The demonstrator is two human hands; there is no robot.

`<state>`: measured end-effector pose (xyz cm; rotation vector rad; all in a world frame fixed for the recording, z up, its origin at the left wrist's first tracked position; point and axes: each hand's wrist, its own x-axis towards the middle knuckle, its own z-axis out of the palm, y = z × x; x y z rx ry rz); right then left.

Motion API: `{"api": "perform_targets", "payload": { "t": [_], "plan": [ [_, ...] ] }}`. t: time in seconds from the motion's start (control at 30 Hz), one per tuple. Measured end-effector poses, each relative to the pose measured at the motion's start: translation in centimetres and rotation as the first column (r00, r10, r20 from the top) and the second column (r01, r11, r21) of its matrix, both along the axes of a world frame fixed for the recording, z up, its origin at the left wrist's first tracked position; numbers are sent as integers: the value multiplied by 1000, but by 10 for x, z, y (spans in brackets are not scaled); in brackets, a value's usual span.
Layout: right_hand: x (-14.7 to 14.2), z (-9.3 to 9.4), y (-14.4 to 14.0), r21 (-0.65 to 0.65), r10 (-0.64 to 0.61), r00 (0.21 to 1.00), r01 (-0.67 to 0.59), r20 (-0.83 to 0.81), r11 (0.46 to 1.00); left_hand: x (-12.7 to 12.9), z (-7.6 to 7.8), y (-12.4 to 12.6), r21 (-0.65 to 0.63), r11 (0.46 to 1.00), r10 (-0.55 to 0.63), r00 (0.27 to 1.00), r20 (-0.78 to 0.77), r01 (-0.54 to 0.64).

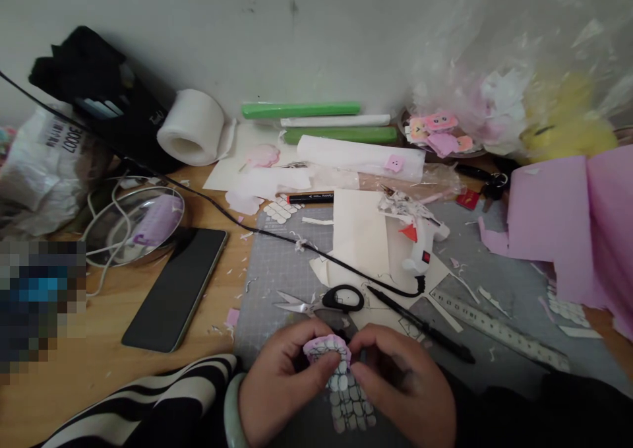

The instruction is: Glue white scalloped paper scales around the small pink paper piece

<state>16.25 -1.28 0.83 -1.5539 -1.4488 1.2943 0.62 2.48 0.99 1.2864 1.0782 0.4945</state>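
Note:
Near the front edge of the mat, my left hand pinches a small pink-edged cutout with white rounded cells outlined in dark, its thumb lying across the face. My right hand has its fingers closed at the cutout's right edge; the exact contact of its fingertips is partly hidden. Below the hands a pale sheet of outlined scale shapes lies on the mat. Just beyond them rest black-handled scissors, blades apart and pointing left, and a black pen.
A white glue gun lies on paper, its black cord crossing the grey cutting mat. A ruler and pink sheets are at right. At left are a phone, a clear bowl and a paper roll.

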Motion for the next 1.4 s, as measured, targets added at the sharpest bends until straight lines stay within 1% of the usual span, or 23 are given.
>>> {"api": "perform_targets", "payload": {
  "t": [0.07, 0.17, 0.4, 0.53, 0.67, 0.87, 1.03, 1.17, 1.27, 1.4],
  "plan": [
    [1, -1, 2, -49, -29, 999, 28, -29, 998, 0, 1, -1, 19, 1000, -3, 1000, -16, 3],
    [3, -1, 4, -83, -42, 997, 37, -68, 996, 1, 1, -1, 38, 999, -20, 999, -43, 22],
    [2, 0, 7, -100, 10, 998, -16, -64, 995, 0, 1, -1, 44, 998, -45, 996, -82, 49],
    [2, -1, 7, -86, 12, 999, -16, -44, 996, 0, -1, 0, 37, 998, -44, 996, -81, 48],
    [1, -3, 5, -79, 28, 1000, -29, -12, 996, 0, 0, -1, 38, 996, -75, 993, -87, 79],
    [1, 0, 6, -71, 51, 999, -52, -13, 996, 0, 3, -1, 83, 990, -100, 986, -133, 111],
    [1, 3, 8, -37, 65, 998, -66, -16, 997, 1, 4, -2, 104, 990, -77, 985, -153, 94],
    [1, 2, 8, -26, 50, 999, -50, -14, 998, 2, 4, -2, 94, 993, -56, 990, -133, 69],
    [1, 2, 7, -23, 43, 999, -43, -14, 999, 2, 4, -1, 104, 992, -51, 990, -132, 65],
    [2, 4, 9, -47, 71, 997, -72, -25, 996, 2, 5, 0, 111, 991, -61, 990, -127, 76]
  ]
}}
